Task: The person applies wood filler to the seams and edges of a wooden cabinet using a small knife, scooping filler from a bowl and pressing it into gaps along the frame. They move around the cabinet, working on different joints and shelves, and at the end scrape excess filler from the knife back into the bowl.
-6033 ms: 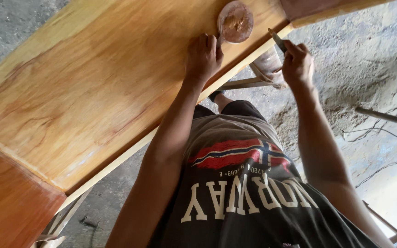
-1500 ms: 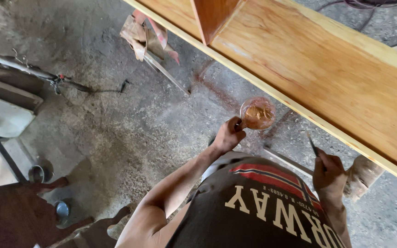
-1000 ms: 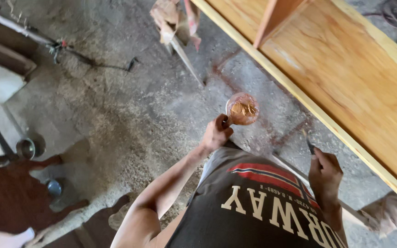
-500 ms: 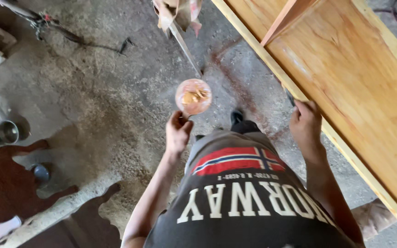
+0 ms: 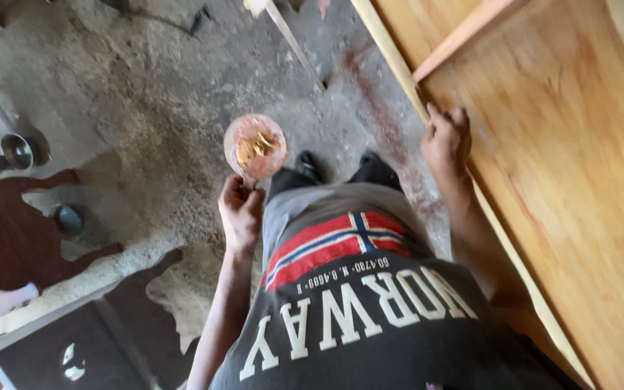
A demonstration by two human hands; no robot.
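I see the left grip [image 5: 240,214] closed around the base of a small round container [image 5: 256,145], held upright above the concrete floor [image 5: 146,108]. The container holds amber-orange contents. The wooden panel [image 5: 565,166] lies to its right; the right grip [image 5: 445,141], nearer, curls on the panel's edge.

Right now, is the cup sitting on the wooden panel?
No: the left hand holds the round cup up over the concrete floor, apart from the wooden panel, whose edge the right hand grips.
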